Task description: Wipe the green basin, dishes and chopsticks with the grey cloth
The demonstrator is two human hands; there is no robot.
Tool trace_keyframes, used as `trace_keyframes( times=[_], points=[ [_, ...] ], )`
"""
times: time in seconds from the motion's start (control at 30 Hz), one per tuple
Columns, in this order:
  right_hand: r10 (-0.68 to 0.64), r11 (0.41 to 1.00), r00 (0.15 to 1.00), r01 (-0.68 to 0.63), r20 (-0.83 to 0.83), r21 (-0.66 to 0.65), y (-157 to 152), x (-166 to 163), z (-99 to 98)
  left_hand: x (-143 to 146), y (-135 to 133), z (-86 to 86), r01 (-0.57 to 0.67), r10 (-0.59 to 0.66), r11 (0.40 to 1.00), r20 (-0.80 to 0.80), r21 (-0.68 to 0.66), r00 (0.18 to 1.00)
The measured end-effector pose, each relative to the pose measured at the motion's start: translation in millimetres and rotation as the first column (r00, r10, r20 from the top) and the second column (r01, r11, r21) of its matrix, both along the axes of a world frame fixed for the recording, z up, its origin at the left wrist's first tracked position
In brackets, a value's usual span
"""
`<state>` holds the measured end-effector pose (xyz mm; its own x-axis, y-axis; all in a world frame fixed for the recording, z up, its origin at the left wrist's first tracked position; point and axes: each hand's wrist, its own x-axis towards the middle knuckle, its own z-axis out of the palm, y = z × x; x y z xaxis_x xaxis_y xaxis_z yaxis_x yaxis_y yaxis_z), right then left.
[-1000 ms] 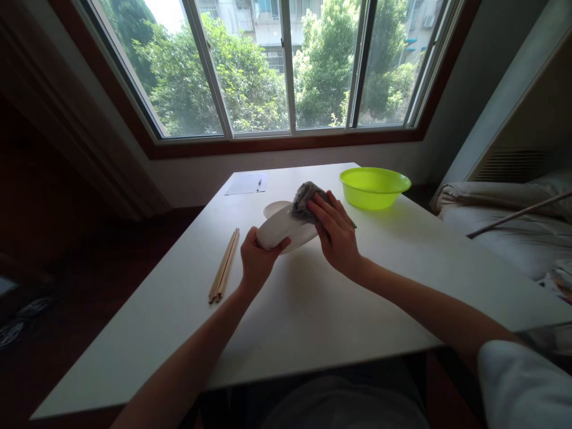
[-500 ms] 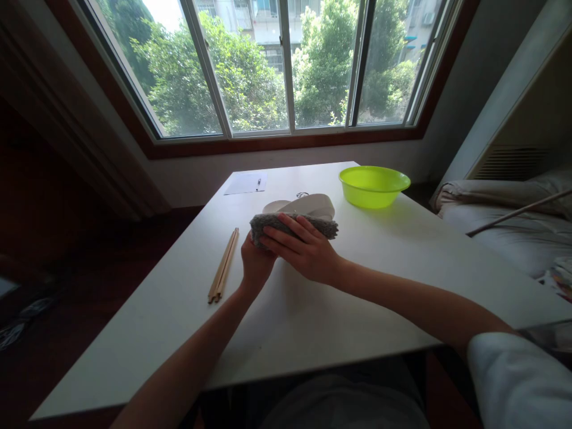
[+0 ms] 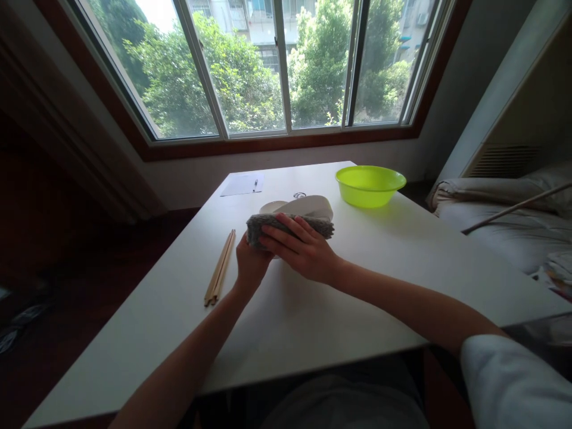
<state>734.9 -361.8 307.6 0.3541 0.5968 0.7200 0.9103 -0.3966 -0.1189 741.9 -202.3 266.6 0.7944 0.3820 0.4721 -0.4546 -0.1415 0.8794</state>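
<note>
Grey cloth (image 3: 290,225) sat clamped in the grip of the right hand (image 3: 308,253), fingers folded over it against a tilted white plate (image 3: 313,207). The left hand (image 3: 249,265) closed its grip on the plate's near edge, just above the desk (image 3: 313,310). Wooden chopsticks (image 3: 218,268) lay to the left; a green bowl (image 3: 370,186) stood beyond.

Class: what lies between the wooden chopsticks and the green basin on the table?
Head view: the left hand and right hand, holding a white plate with a grey cloth against it.
</note>
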Motion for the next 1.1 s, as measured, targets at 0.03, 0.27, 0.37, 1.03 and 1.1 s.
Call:
trace_keyframes(
  times=[0.03,0.27,0.37,1.03,1.1],
  points=[
    [-0.003,1.0,1.0,0.003,0.011,0.025,-0.6,0.9,-0.2,0.2,1.0,-1.2,0.012,-0.012,1.0,-0.009,-0.007,1.0],
    [-0.117,0.981,0.987,0.098,0.107,0.168,-15.9,18.3,5.9,6.3,6.9,-6.4,-0.013,0.012,0.999,-0.036,-0.032,0.999],
    [-0.135,0.963,0.989,0.119,0.053,0.24,-25.4,29.1,10.1,8.3,5.5,-6.3,-0.009,0.005,0.996,-0.048,-0.092,0.999],
    [-0.057,0.733,0.857,0.384,-0.512,0.562,-60.1,64.9,-79.4,8.0,-0.9,4.4,0.078,-0.104,0.904,-0.041,-0.42,0.994],
    [-0.005,0.711,0.848,0.376,-0.53,0.595,-57.1,63.0,-89.0,7.5,-1.0,4.4,0.082,-0.111,0.896,-0.041,-0.436,0.993]
  ],
)
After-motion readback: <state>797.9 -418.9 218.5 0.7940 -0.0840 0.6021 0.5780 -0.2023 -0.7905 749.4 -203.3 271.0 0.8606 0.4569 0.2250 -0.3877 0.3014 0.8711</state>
